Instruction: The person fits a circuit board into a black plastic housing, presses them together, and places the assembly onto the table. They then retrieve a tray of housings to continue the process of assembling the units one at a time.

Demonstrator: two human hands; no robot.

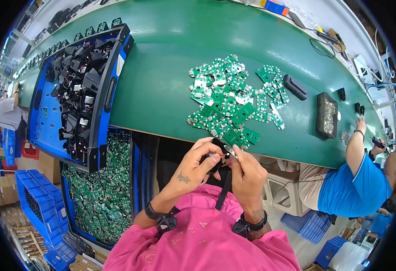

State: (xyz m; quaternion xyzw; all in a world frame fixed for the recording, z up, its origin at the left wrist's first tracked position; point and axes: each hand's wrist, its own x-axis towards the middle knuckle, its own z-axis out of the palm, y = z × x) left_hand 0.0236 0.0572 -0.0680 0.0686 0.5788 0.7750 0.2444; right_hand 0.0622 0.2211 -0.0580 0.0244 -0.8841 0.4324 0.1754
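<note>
My left hand (pixel 190 169) is closed around a small black plastic housing (pixel 215 167), mostly hidden by the fingers, with a bit of red wire beside it. Close against it, my right hand (pixel 249 175) pinches a small silver-and-white part (pixel 229 151); its exact kind is too small to tell. Both hands meet in front of my chest, at the table's near edge. Just beyond them lies a loose heap of green circuit boards (pixel 227 101) with metal connectors.
A blue tray (pixel 45 106) of black wired housings (pixel 87 81) stands on the green table (pixel 157 86) at left. Below it is a bin of circuit boards (pixel 101 189). To the right are a black case (pixel 295 86), a box of small metal parts (pixel 328 115) and a co-worker in blue (pixel 358 185).
</note>
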